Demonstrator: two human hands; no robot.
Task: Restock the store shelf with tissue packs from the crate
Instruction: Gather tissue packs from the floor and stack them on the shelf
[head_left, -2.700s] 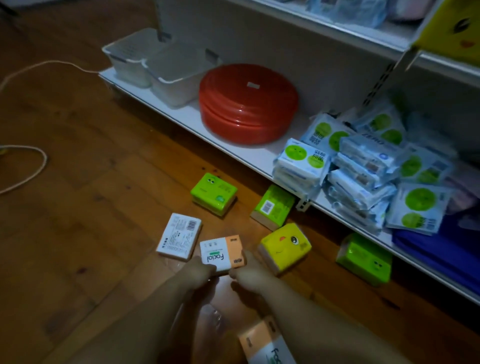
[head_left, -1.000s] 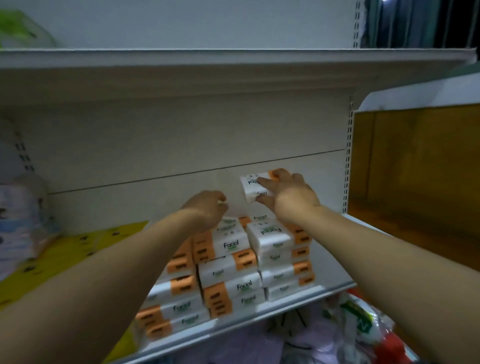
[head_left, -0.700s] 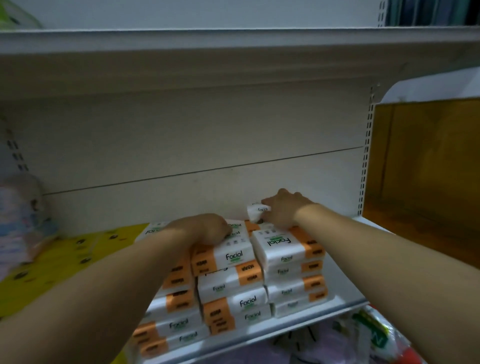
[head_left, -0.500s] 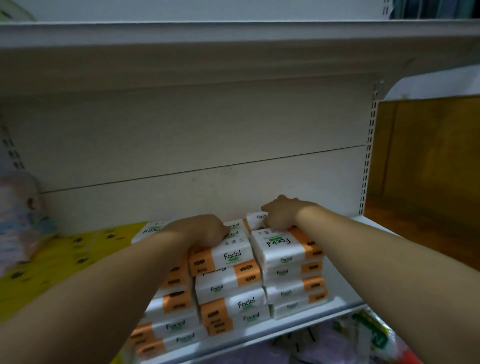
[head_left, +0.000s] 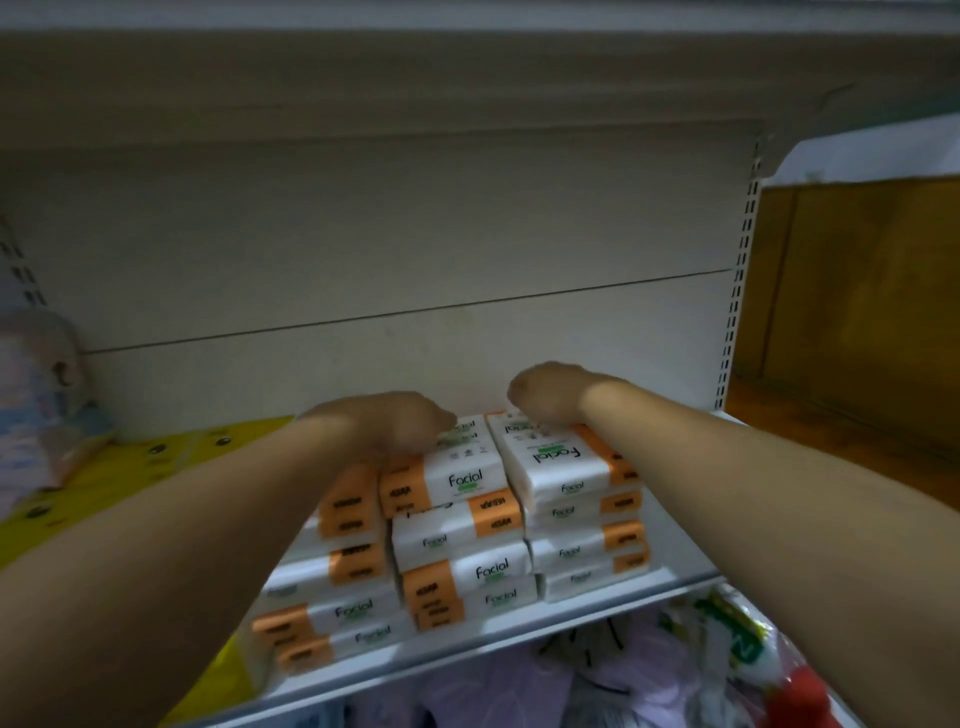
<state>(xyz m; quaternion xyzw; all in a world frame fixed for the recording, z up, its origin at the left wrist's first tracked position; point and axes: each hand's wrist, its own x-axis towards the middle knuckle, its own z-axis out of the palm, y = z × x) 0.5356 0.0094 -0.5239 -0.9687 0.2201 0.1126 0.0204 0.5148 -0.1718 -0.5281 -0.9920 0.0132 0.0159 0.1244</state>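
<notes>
Head view: white-and-orange plastic-wrapped tissue packs (head_left: 457, 480) stacked in three columns on white metal shelf (head_left: 571, 618). Left hand (head_left: 384, 421) lies on middle column's top pack, fingers bent under. Right hand (head_left: 545, 400) at rear of right column's top. Cannot tell whether either hand grips anything.

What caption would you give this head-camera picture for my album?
A person's left hand and right hand rest on top of stacked white-and-orange tissue packs on a store shelf.
</notes>
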